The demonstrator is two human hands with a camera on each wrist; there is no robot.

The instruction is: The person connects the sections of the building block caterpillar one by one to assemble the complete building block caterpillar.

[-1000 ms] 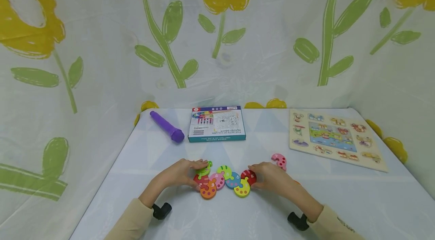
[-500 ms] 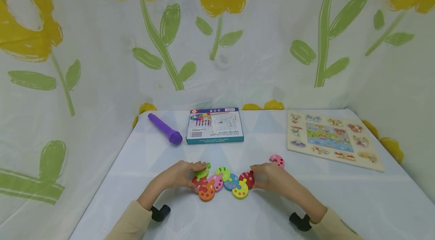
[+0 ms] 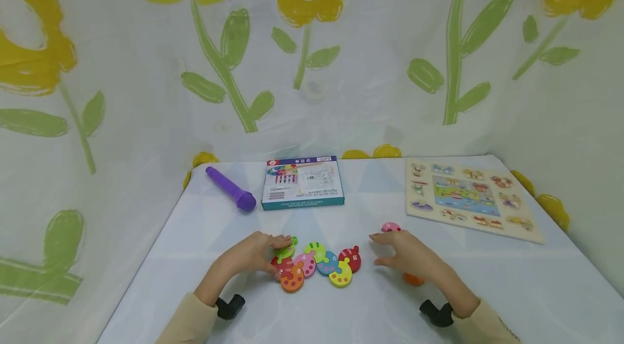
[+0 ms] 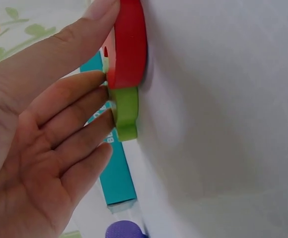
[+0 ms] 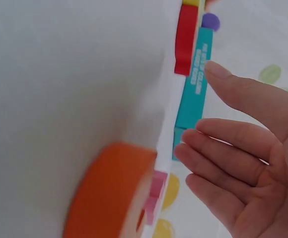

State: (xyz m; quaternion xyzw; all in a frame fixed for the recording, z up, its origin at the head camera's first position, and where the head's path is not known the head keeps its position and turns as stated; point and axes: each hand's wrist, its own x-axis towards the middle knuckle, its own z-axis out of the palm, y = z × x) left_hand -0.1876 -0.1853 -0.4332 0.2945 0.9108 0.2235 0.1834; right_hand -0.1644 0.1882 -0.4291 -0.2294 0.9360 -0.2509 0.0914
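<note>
A row of round, numbered wooden caterpillar puzzle pieces lies joined in a zigzag mid-table. At its left end are the green head piece (image 3: 286,249) and red number-2 piece (image 3: 281,266), followed by orange (image 3: 292,279), pink, light green, blue and yellow (image 3: 340,274) pieces. My left hand (image 3: 248,254) rests its straight fingertips on the green head, its thumb against the red piece (image 4: 129,47). The dark red piece (image 3: 350,259) ends the row at right. Beyond it my right hand (image 3: 411,254) hovers, fingers extended, holding nothing. Near it lie a pink piece (image 3: 390,227) and an orange piece (image 5: 111,191), partly hidden.
A purple toy microphone (image 3: 231,189) lies at the back left, beside a flat teal-edged box (image 3: 303,184). At the back right lies a wooden picture puzzle board (image 3: 470,200). A flower-print cloth (image 3: 361,89) hangs behind the table.
My right hand has come off the dark red piece and moved right, towards the loose pink and orange pieces. The left hand keeps its place on the row. The head view has shifted slightly.
</note>
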